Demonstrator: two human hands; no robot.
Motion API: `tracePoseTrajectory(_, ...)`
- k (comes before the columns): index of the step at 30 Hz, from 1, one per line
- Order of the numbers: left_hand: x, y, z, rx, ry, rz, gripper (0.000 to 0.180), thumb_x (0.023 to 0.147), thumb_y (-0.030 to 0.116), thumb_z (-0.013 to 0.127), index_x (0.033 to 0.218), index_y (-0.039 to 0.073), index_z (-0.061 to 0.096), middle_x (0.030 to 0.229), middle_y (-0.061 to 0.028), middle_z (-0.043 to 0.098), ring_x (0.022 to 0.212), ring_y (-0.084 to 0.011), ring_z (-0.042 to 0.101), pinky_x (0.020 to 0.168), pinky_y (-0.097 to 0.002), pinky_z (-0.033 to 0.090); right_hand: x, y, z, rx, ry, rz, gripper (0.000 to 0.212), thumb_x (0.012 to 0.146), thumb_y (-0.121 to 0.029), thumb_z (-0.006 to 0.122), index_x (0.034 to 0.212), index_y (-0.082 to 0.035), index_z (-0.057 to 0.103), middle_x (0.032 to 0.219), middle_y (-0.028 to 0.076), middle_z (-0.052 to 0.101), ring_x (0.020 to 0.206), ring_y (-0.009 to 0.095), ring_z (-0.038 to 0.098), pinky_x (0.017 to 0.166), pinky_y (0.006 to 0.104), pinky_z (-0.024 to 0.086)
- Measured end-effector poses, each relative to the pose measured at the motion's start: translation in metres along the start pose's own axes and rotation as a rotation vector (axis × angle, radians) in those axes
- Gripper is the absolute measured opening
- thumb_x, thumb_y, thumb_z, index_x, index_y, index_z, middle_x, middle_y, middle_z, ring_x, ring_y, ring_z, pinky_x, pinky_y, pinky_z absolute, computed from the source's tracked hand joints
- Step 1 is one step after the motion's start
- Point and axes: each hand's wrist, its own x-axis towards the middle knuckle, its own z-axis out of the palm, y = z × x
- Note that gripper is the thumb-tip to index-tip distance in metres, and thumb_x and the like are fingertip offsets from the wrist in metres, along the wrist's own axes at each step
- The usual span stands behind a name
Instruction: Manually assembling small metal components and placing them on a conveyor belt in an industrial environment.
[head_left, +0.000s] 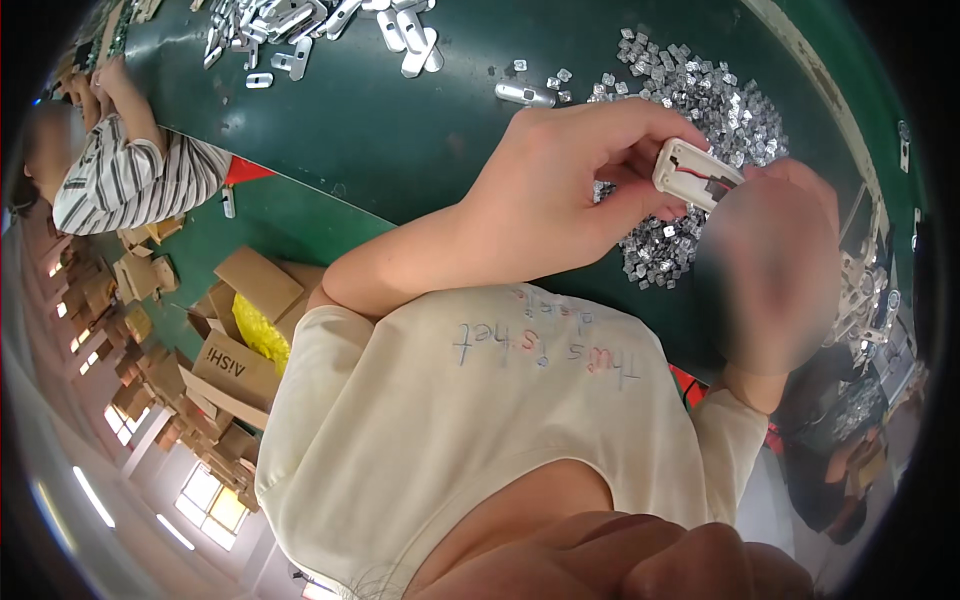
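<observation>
Left grip (565, 185) closed on one end of a white case (672, 182), which is held slanting above the green surface (400, 130), its open side showing a red wire (690, 173) and a dark part (717, 188); right grip (775, 270) at the other end, mostly blurred, so cannot tell whether it is clenched there. Around and behind the hands, a heap of small shiny pieces (720, 105); just left of it a silver shell (525, 94), with more shells (300, 20) piled well apart. Off left, a co-worker (145, 185) in stripes and an open carton (245, 375).
</observation>
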Motion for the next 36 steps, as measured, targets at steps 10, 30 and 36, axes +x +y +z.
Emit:
tracePoseTrajectory(10, 0.000, -0.005, 0.007, -0.061, 0.142, 0.021, 0.029, 0.074, -0.001, 0.066, 0.101, 0.000, 0.059, 0.084, -0.0095, 0.064, 0.075, -0.0131, 0.064, 0.066, -0.0249, 0.054, -0.001, 0.001, 0.003, 0.013, -0.031, 0.006, 0.038, 0.064, -0.005, 0.075, 0.099, 0.002, 0.061, 0.095, 0.016, 0.054, 0.077, 0.023, 0.055, 0.060, 0.0292, 0.045)
tracePoseTrajectory(30, 0.004, -0.049, -0.001, 0.348, 0.370, 0.232, 0.021, 0.073, -0.001, 0.067, 0.091, 0.001, 0.056, 0.081, -0.0068, 0.056, 0.073, -0.0141, 0.056, 0.063, -0.0254, 0.047, -0.003, 0.017, 0.049, 0.201, 0.010, 0.198, 0.027, 0.071, 0.000, 0.072, 0.092, -0.001, 0.055, 0.089, 0.011, 0.058, 0.076, 0.015, 0.055, 0.068, 0.0244, 0.045)
tracePoseTrajectory(36, 0.005, -0.049, -0.056, 1.095, 0.688, 0.258, 0.049, 0.071, 0.027, 0.075, 0.105, 0.001, 0.051, 0.093, -0.0151, 0.049, 0.078, -0.0277, 0.052, 0.066, -0.0353, 0.046, 0.084, 0.197, 0.009, -0.020, 0.124, 0.697, 0.055, 0.070, -0.045, 0.071, 0.105, -0.004, 0.061, 0.089, 0.006, 0.062, 0.083, 0.012, 0.057, 0.077, 0.0237, 0.040)
